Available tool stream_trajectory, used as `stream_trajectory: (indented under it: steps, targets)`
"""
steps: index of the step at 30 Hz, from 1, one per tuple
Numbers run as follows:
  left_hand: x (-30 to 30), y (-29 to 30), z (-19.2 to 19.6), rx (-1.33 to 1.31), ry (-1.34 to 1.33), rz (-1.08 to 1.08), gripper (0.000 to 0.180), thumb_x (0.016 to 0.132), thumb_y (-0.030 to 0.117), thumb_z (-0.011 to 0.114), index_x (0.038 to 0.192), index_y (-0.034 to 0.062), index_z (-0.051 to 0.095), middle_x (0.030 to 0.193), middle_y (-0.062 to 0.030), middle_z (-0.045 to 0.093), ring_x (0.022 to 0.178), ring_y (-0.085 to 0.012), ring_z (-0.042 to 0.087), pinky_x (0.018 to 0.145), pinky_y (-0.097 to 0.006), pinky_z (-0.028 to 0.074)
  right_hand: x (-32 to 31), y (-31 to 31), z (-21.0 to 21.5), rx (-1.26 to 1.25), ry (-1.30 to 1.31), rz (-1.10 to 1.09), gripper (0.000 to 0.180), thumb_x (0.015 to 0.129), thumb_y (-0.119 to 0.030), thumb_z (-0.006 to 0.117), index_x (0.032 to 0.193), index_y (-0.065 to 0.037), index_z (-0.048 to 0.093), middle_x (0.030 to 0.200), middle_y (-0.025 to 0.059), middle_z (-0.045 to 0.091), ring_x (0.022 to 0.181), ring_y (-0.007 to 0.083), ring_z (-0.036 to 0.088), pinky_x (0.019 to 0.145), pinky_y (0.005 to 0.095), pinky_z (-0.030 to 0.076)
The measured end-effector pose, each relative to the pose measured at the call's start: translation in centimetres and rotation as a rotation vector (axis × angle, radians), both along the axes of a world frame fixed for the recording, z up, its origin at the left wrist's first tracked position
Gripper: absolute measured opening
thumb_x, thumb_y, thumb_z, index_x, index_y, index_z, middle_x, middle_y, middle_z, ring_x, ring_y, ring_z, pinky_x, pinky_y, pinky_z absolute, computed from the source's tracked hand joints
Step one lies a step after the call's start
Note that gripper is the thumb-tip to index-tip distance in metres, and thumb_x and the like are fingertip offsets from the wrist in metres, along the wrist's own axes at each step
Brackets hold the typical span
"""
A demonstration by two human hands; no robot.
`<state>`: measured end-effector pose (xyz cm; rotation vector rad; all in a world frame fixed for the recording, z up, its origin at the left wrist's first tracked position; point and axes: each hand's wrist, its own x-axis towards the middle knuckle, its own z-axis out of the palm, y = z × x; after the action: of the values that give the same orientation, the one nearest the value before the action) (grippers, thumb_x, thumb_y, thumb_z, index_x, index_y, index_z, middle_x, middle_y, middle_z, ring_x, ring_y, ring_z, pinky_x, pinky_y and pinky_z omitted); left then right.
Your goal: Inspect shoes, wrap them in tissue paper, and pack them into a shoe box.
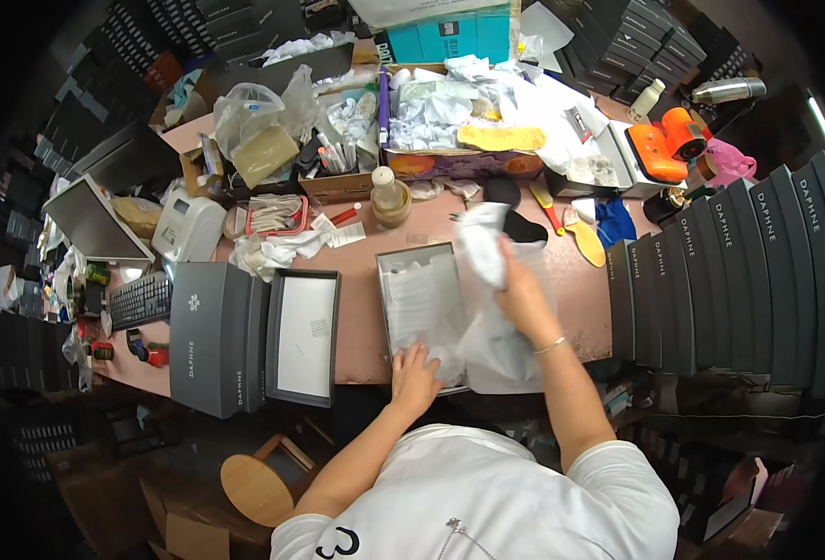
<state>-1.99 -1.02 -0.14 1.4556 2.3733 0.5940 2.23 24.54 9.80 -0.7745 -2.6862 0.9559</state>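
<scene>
we would do well to rest the left hand lightly at the near end of the open grey box, so the translucent sheet beside it doesn't drag. our right hand grips the white bundle by its lower end, raised just right of the box's far end; our left fingers curve loosely (whether they pinch anything, we cannot tell). the bundle looks pale, crumpled and soft, any contents hidden.
</scene>
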Motion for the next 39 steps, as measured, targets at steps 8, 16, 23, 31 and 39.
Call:
stream_trajectory:
  steps: [8, 16, 23, 31, 39]
  targets:
    - [-1.4, -2.7, 1.4, 0.765, -0.67, 0.602, 0.02, 0.086, 0.007, 0.06, 0.104, 0.0008, 0.06, 0.108, -0.0096, 0.061, 0.096, -0.0272, 0.061, 0.088, -0.035, 0.049, 6.6, 2.4, -9.7, 0.333, -0.103, 0.013, 0.073, 0.078, -0.005, 0.06, 0.143, -0.002, 0.028, 0.12, 0.0306, 0.053, 0.092, 0.0438, 0.061, 0.082, 0.0447, 0.05]
    - [-2.1, -10.1, 4.7, 1.045, -1.237, 0.849, 0.056, 0.095, 0.03, 0.051, 0.142, 0.0054, 0.032, 0.137, -0.0137, 0.043, 0.125, -0.0245, 0.043, 0.108, -0.041, 0.03, -3.1, -16.1, -6.2, -0.099, 0.108, 0.515, 0.065, 0.082, -0.021, 0.068, 0.139, -0.007, 0.039, 0.14, 0.0244, 0.038, 0.126, 0.0408, 0.041, 0.105, 0.0461, 0.035]
    - [-6.1, -8.2, 8.9, 0.331, -0.114, 0.611, 0.041, 0.085, 0.009, 0.064, 0.123, -0.0021, 0.053, 0.121, -0.0191, 0.057, 0.112, -0.0319, 0.055, 0.097, -0.039, 0.042, -0.6, -13.2, -5.7, 0.029, 0.177, 0.331, 0.062, 0.08, -0.018, 0.068, 0.135, -0.005, 0.043, 0.139, 0.0245, 0.039, 0.129, 0.0392, 0.037, 0.108, 0.0486, 0.03]
    - [-1.8, -3.6, -0.9, 0.257, -0.461, 0.537, 0.061, 0.096, 0.033, 0.05, 0.138, -0.0072, 0.033, 0.143, -0.0269, 0.034, 0.133, -0.0389, 0.035, 0.11, -0.043, 0.027, 6.4, -7.6, -11.9, -0.449, -0.145, -0.029, 0.065, 0.084, -0.02, 0.063, 0.138, 0.005, 0.036, 0.127, 0.0286, 0.052, 0.114, 0.04, 0.053, 0.101, 0.0398, 0.039]
    - [-7.9, -1.5, -1.0, 0.597, -1.065, 0.625, 0.057, 0.099, 0.046, 0.036, 0.132, -0.0002, 0.042, 0.137, -0.0216, 0.039, 0.127, -0.0317, 0.039, 0.108, -0.037, 0.028, 5.6, -9.4, -9.0, -0.978, 0.055, -0.125, 0.064, 0.087, -0.026, 0.059, 0.14, 0.0, 0.036, 0.13, 0.0252, 0.05, 0.119, 0.0344, 0.05, 0.102, 0.0367, 0.037]
